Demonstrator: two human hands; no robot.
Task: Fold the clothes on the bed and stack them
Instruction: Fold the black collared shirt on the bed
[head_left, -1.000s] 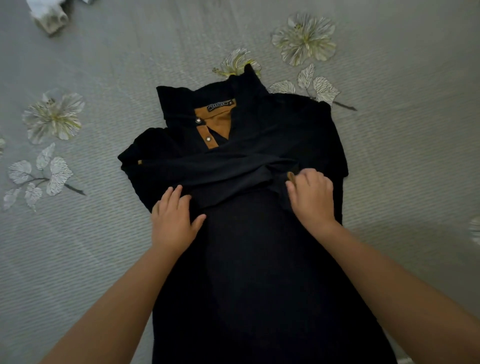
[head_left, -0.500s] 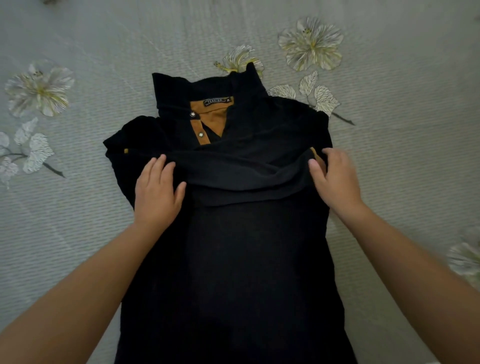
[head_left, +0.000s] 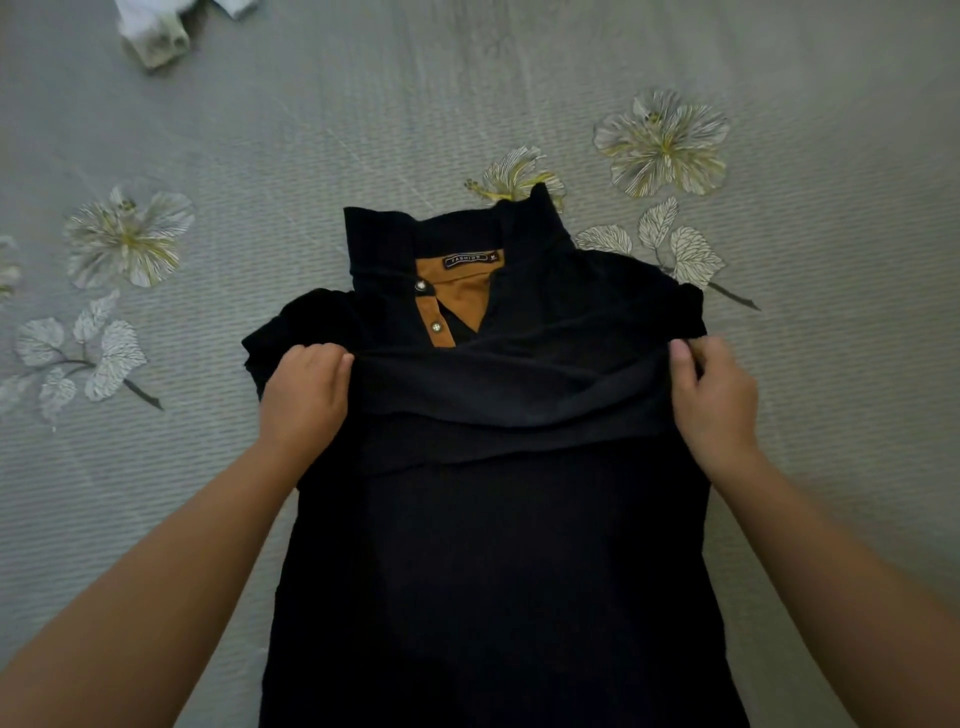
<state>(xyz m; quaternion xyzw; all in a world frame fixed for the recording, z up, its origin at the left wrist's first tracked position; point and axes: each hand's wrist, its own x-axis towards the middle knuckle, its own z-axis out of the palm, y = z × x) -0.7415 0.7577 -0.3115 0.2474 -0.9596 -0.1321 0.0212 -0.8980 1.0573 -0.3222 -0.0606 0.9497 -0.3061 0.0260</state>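
Both hands grip the black polo shirt: the left hand has its fingers curled round the fabric at the shirt's left side, just below the shoulder, and the right hand pinches the fabric at the opposite side, thumb on top. Between the two hands runs a band of folded-over cloth, lying across the chest of the shirt with its upper edge drawn fairly taut from hand to hand. The shirt lies flat on the bed, collar toward the far edge and body reaching off the near edge of the view. The collar stands open, showing a tan lining, a placket with two small buttons and a dark label. The bed cover is grey and ribbed, printed with pale flowers and leaves. Near the far left corner of the view lies a white garment, partly cut off, well apart from the shirt.
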